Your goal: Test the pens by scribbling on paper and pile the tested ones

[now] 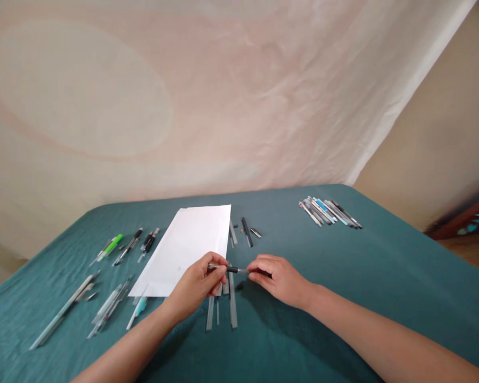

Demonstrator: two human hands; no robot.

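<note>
My left hand (203,279) is closed round a slim pen (232,269) with a dark grip and a paler tip section pointing right. At that tip, my right hand (277,276) is closed in a pinch, and a dark slender piece shows under its fingers. Whether this piece is part of the same pen I cannot tell. Beneath the left hand lies a white sheet of paper (191,234). Clear tube-like pen parts (233,303) lie under and in front of the hands. Beyond them are a dark pen barrel (246,232) and a small metallic piece (256,233).
A green cloth (343,276) covers the table. A row of assembled-looking pens (329,211) lies at the back right. On the left are a bright green barrel (110,247), black pen parts (149,242), clear barrels (109,308) and long pale tubes (66,311). A pale wall sheet hangs behind.
</note>
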